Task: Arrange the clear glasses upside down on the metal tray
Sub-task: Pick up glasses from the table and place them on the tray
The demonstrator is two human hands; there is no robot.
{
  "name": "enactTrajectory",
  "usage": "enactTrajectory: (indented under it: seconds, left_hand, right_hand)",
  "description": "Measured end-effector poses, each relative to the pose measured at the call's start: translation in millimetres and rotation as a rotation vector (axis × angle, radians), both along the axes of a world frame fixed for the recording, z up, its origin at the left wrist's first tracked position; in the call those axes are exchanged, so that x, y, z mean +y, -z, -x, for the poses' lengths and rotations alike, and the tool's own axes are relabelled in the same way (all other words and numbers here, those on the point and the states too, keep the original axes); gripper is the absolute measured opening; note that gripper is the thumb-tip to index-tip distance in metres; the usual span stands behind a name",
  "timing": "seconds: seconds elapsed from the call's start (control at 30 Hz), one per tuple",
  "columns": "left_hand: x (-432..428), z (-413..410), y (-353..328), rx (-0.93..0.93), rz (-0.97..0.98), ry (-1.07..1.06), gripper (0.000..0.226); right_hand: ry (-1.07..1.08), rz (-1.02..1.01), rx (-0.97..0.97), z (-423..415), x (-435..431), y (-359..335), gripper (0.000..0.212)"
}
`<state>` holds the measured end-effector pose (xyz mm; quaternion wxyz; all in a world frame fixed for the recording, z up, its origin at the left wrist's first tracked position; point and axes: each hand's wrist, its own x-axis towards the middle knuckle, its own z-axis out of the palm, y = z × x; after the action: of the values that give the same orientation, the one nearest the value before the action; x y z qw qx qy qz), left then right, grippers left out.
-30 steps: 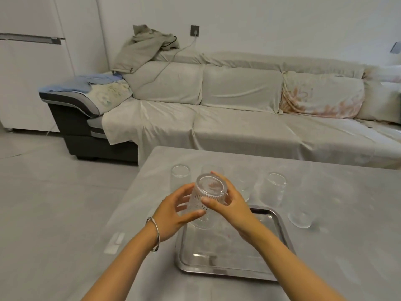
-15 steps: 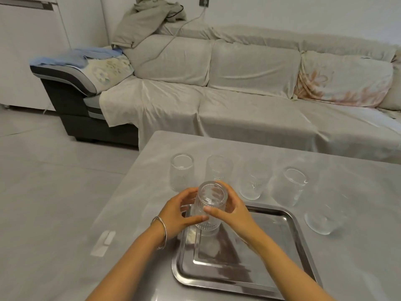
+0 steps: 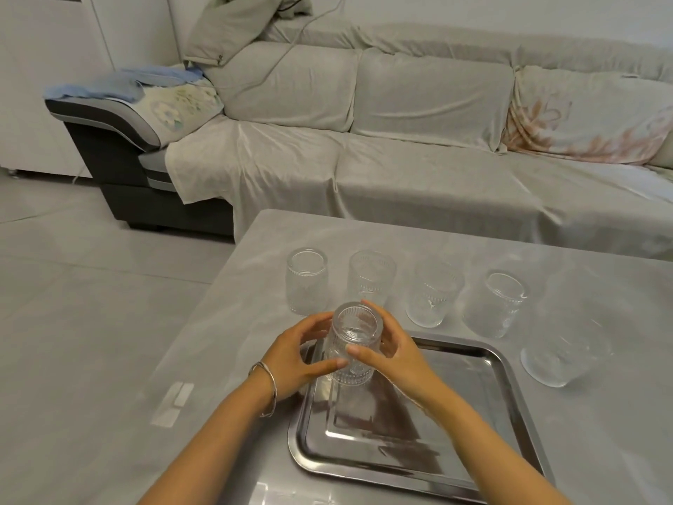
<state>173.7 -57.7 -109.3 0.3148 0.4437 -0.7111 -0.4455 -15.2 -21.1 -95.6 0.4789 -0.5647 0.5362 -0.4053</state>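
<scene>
both hands hold one ribbed glass [image 3: 352,342] upside down at the far left corner of the metal tray [image 3: 502,402]. the left hand [image 3: 295,359] wraps one side and the right hand [image 3: 395,353] wraps the other, with the fingers [image 3: 329,364] pressed on the glass wall. two hands keep the slippery glass straight, so its open mouth can sit flat. its rim looks like it is on the tray or just above it; i cannot tell which. starting in a corner leaves room for the others.

five more clear glasses wait on the surface [image 3: 204,359] behind and beside the tray: one at the far left [image 3: 306,282], one next to it [image 3: 371,277], a middle one [image 3: 433,295], one further right [image 3: 497,304], and the last one [image 3: 562,353] by the tray's right edge. they all look right way up.

half a second ago the glass was in nearly the same place and the same grip, but it looks a bit lower now. a second ago it was held higher over the tray. the view has tipped down too, so less sofa [image 3: 400,140] shows.
</scene>
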Motion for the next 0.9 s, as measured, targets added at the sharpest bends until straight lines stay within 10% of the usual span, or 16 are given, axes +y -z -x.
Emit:
enactTrajectory:
  seconds: [0.33, 0.9]
  left_hand:
    - [-42.8, -49.6, -28.8, 0.242, -0.016, -0.302, 0.056]
    - [-106.6, -24.3, -9.1, 0.185, -0.049, -0.094, 0.056]
  right_hand:
    - [-0.092, 0.012, 0.103, 4.7, -40.3, -51.9, 0.064]
    - [-0.189, -0.213, 0.146, -40.5, -122.8, -49.3, 0.050]
